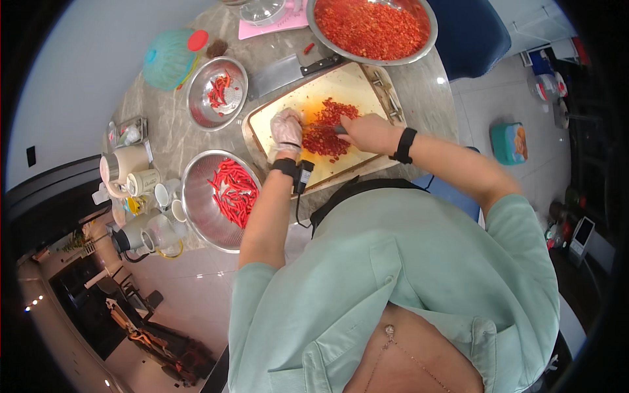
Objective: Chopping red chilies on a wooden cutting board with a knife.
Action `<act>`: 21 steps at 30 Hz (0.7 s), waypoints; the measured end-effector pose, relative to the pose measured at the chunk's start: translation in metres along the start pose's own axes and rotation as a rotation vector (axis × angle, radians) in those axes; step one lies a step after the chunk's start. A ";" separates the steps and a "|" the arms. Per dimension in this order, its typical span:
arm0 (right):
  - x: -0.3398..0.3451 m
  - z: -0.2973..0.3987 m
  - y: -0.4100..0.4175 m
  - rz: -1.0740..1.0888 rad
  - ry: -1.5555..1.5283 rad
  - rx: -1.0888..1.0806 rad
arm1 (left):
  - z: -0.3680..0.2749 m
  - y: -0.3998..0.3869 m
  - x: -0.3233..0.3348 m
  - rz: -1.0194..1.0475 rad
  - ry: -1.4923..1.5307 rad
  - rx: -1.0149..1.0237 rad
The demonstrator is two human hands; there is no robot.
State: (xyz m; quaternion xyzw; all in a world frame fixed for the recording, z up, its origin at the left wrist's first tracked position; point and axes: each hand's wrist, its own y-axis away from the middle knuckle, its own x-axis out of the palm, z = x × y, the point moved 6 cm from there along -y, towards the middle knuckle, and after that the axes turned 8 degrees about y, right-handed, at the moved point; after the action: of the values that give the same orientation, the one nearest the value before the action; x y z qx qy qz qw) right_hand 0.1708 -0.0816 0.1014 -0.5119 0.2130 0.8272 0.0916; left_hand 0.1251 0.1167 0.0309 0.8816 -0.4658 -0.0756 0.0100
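My right hand [371, 133], bare, grips the dark handle of a knife [340, 129]. Its blade points left across a pile of chopped red chilies [324, 142] and is hard to make out. At the pile's left edge is my left hand [287, 128], in a clear plastic glove with fingers curled; whether it presses the blade or holds a chili is hidden. Beneath both hands lies a pale cutting board [275, 105], stained orange around the chilies. Beyond its far edge rests a cleaver [275, 76] with a black handle, flat on the marble-patterned table [427, 103].
Left of the board stand a colander [196, 196] of whole red chilies and a smaller steel bowl [196, 105] with a few. A large steel bowl [432, 34] of chopped chilies is at the far right. Mugs [162, 195] and a glass pitcher [159, 233] crowd the left edge.
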 end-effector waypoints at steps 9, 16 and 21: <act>-0.021 0.009 -0.002 -0.025 0.029 -0.050 | 0.018 -0.004 -0.010 -0.036 0.105 0.009; 0.012 -0.011 0.006 -0.022 0.065 -0.034 | -0.003 0.015 0.005 -0.113 0.079 0.081; -0.006 -0.004 0.007 -0.022 0.078 -0.072 | -0.004 0.017 0.001 -0.065 0.216 -0.042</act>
State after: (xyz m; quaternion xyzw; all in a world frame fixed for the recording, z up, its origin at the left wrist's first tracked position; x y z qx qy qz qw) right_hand 0.1742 -0.0896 0.1065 -0.5490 0.1808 0.8127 0.0737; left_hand 0.1125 0.1057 0.0363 0.8989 -0.4314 0.0098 0.0763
